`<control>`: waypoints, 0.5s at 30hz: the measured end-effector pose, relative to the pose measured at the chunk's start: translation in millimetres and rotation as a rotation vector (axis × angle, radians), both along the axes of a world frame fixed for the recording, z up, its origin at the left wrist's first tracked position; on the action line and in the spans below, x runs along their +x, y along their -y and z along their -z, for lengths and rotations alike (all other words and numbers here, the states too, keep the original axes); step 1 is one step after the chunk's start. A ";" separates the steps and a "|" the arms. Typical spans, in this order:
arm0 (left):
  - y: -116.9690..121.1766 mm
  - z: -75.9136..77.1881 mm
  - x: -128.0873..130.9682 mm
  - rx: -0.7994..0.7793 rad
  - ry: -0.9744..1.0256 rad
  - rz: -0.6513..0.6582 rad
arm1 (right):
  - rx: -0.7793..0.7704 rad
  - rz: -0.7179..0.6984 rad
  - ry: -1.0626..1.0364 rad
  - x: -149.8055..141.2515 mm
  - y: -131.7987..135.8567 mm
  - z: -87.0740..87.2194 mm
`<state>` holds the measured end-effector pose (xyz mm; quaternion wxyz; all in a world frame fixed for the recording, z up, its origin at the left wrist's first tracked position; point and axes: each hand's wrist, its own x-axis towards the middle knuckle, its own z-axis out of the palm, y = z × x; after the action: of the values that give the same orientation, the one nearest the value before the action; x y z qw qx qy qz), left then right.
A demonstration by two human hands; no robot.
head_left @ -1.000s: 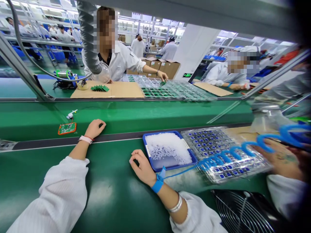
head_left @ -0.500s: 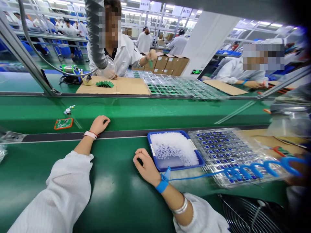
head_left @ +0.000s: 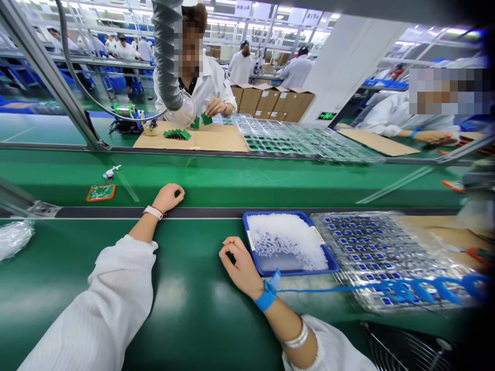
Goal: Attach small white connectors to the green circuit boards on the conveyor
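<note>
My left hand (head_left: 169,198) rests at the dark rail along the belt, its fingers curled and thumb tip meeting the forefinger; nothing shows in it. On the green mat, my right hand (head_left: 243,268) is curled the same way, also with nothing visible between its fingers. A blue wrist strap (head_left: 266,298) with a coiled cord circles my right wrist. Just right of that hand is a blue tray (head_left: 256,260) of small white pieces. Beyond my left hand, on the green belt, lies a green circuit board (head_left: 101,192) with an orange edge and a small white part wired to it.
Clear plastic trays (head_left: 371,257) of blue-and-dark parts lie at right, with a black fan grille (head_left: 402,350) below them. A plastic bag (head_left: 14,239) is at left. Across the belt, a co-worker (head_left: 214,77) handles green boards near a grey hose (head_left: 167,56) and magnifier.
The view has turned slightly left. The circuit board has shifted left along the belt. The co-worker's raised hand has come down to the boards. My hands stay nearly still.
</note>
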<state>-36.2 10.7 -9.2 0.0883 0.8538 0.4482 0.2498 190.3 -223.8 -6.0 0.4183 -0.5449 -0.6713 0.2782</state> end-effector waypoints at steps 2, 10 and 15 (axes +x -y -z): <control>0.1 0.1 -0.2 -0.005 -0.005 -0.004 | 0.003 -0.003 0.001 0.0 -0.3 0.4; 0.4 -0.8 0.2 -0.019 -0.019 -0.008 | -0.015 -0.017 0.011 0.7 -0.2 0.5; 0.6 -1.2 0.3 -0.021 -0.024 -0.017 | -0.020 -0.023 0.022 0.5 0.3 -1.0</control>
<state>-35.9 10.2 -8.0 0.0899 0.8520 0.4589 0.2354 190.8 -224.1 -5.0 0.4025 -0.5444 -0.6791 0.2837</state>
